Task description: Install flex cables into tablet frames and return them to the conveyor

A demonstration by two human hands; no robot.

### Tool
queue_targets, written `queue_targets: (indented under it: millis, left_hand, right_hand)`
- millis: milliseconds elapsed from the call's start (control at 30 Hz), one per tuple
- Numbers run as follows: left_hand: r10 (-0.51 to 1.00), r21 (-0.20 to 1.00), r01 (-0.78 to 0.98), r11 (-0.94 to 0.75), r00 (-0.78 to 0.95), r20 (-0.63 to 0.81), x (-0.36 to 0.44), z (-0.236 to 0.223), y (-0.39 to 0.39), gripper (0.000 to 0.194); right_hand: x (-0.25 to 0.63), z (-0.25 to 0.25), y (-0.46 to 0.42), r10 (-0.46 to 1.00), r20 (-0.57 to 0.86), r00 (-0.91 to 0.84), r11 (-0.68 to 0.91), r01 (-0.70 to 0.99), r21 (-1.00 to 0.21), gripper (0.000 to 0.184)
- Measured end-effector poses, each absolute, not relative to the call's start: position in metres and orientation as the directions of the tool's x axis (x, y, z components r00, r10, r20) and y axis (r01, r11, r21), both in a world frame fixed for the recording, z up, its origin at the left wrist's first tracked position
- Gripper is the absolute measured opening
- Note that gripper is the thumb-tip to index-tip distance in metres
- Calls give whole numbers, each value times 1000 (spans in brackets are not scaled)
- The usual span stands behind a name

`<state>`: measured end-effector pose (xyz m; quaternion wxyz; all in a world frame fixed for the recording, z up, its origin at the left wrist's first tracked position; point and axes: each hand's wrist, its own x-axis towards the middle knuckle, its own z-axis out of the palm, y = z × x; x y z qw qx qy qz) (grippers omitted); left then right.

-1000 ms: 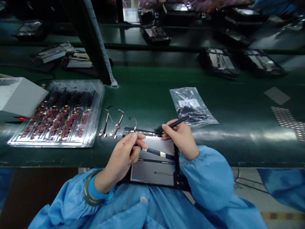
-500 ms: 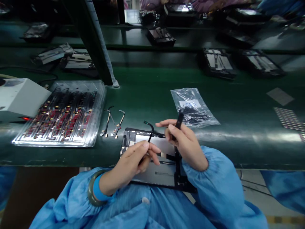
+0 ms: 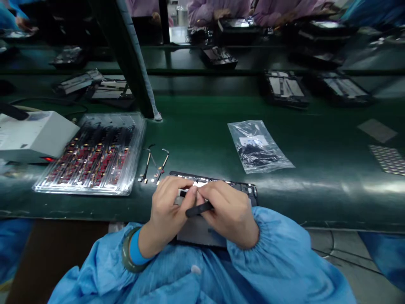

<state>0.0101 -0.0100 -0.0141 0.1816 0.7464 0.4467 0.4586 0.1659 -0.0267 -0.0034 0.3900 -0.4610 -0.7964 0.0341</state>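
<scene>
An opened tablet point(image 3: 202, 233) lies at the table's front edge with its silvery inner side up. Both hands meet over its upper part and hide much of it. My left hand point(image 3: 171, 202) is closed, thumb and forefinger pinched at a small spot; whatever is between them is hidden. My right hand point(image 3: 229, 211) is closed around black tweezers point(image 3: 199, 209), whose broad end points left, below the fingers. The fingertips of both hands touch or nearly touch. Several thin flex cables point(image 3: 147, 165) lie on the table to the left of the tablet.
Clear plastic trays point(image 3: 126, 185) of small red-and-black parts stand left, beside a white box-shaped device point(image 3: 41, 135). A clear bag point(image 3: 259, 147) of black pieces lies beyond the tablet. A slanted post point(image 3: 136, 63) rises behind. More opened devices point(image 3: 284, 88) sit further back; co-workers work there.
My right hand has come down and left to meet my left hand over the tablet. The tweezers have swung from pointing up to lying low. A loose cable above the tablet no longer shows.
</scene>
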Motion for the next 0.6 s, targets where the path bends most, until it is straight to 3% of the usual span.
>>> queue_targets:
  millis: [100, 200, 300, 400, 467, 533, 600]
  left_hand:
    - [845, 704, 480, -524, 187, 501, 11, -14, -9, 8]
    - [929, 833, 411, -371, 183, 323, 9, -8, -11, 10]
    - [973, 920, 345, -186, 196, 124, -4, 2, -5, 9]
    - [982, 868, 461, -183, 127, 140, -37, 10, 20, 11]
    - [950, 668, 699, -257, 55, 308, -68, 14, 49, 10]
    - [884, 288, 925, -248, 95, 458, -100, 16, 79, 10]
    - [864, -58, 969, -240, 240, 443, -125, 15, 103, 16]
  right_hand:
    - [164, -4, -29, 729, 592, -344, 628, 681, -377, 20]
    - [170, -3, -30, 805, 523, -281, 584, 531, -613, 17]
    - [188, 3, -30, 949, 314, -13, 301, 317, -899, 12]
    - [214, 10, -29, 950, 21, 312, 30, -25, -999, 12]
    - [232, 12, -28, 910, -104, 402, -28, -191, -981, 12]
    - [247, 9, -28, 884, -148, 444, -40, -244, -969, 8]
    - [256, 3, -30, 863, -144, 485, -28, -239, -971, 3]
